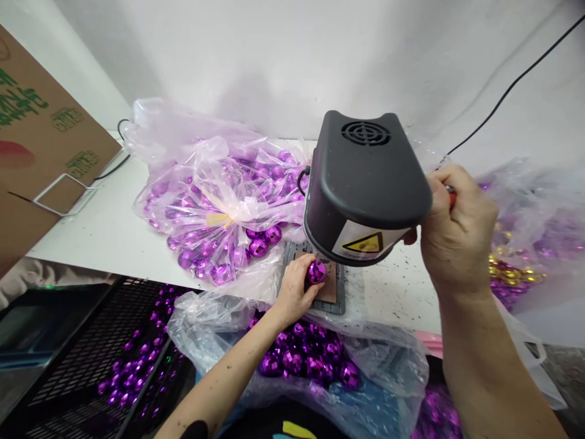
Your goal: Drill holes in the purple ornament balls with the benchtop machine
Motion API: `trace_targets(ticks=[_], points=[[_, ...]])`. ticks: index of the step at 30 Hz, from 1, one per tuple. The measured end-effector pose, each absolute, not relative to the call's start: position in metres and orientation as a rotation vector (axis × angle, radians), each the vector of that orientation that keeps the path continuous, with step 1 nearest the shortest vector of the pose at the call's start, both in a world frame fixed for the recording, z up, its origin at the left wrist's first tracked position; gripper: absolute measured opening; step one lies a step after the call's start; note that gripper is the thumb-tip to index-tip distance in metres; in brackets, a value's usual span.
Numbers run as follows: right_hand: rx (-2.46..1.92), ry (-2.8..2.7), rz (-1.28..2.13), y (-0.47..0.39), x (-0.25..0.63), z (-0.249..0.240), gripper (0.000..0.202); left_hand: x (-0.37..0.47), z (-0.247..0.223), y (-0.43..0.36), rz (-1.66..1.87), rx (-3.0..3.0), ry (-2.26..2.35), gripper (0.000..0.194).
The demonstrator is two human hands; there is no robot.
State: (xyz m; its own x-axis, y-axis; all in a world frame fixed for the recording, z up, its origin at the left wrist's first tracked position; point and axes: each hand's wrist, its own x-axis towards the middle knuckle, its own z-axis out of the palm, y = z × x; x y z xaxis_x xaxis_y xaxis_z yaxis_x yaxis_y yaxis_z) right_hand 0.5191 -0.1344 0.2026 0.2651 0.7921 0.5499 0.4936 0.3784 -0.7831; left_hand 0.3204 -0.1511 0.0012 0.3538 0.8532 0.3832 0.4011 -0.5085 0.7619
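The left hand [292, 286] is pinching a purple faceted ball [315, 271] and keeping it on the small base plate [336, 292] under the black machine head [365, 183]. The right hand [457, 228] is gripping a red-tipped lever [451, 195] beside the machine. A yellow triangle warning sticker [364, 244] is showing; the green print on the cardboard box [41, 134] is not readable.

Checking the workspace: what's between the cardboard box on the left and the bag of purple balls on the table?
Head view: bare white tabletop, crossed by a white wire handle.
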Motion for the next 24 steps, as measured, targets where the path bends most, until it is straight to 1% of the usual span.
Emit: trace_targets(ticks=[5, 11, 17, 24], points=[[-1.266, -1.381, 0.284, -0.134, 0.519, 0.202, 0.042, 0.321, 0.010, -0.144, 0.979, 2.034, 1.179, 0.042], [-1.273, -1.386, 0.299, -0.135, 0.519, 0.202, 0.041, 0.320, 0.011, -0.141, 0.948, 2.022, 1.171, 0.044], [-1.267, -1.391, 0.281, -0.135, 0.518, 0.203, 0.041, 0.316, 0.002, -0.146, 1.049, 1.954, 1.162, 0.046], [-1.270, -1.412, 0.273, -0.135, 0.521, 0.201, 0.041, 0.306, -0.002, -0.134, 1.021, 1.546, 1.165, 0.049]])
